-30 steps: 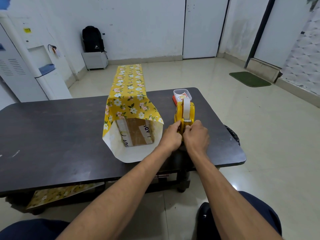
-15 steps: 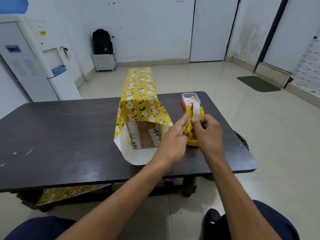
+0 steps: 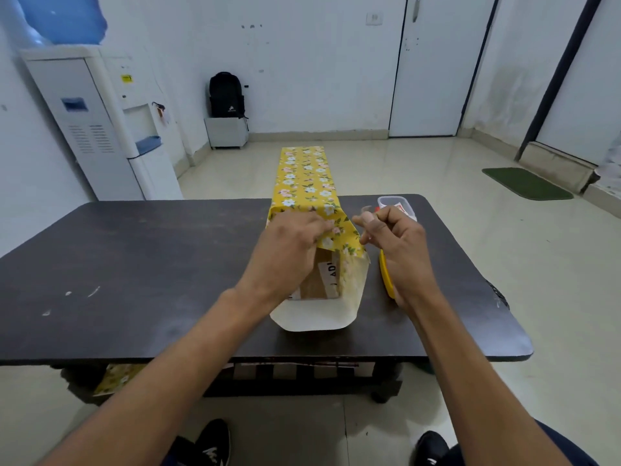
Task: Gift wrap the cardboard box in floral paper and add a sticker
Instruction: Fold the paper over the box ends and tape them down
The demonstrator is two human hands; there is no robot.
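Note:
A cardboard box (image 3: 319,280) lies on the dark table (image 3: 134,264), covered by yellow floral paper (image 3: 305,183) that extends past the far edge. The paper's white underside sticks out toward me below the box's open end. My left hand (image 3: 289,243) presses down on the paper's near top edge over the box. My right hand (image 3: 393,243) hovers just right of the box, with a small clear piece of tape (image 3: 366,210) stuck to a raised fingertip. The yellow tape dispenser (image 3: 386,280) lies mostly hidden under my right hand.
A small clear plastic container (image 3: 398,205) sits at the table's far right. A scrap of floral paper (image 3: 117,378) lies on the shelf under the table. A water dispenser (image 3: 111,129) stands far left, a black backpack (image 3: 223,95) by the back wall.
Both hands have left the tape dispenser. The left hand moved left onto the paper over the box. The right hand now carries a torn piece of tape toward the box.

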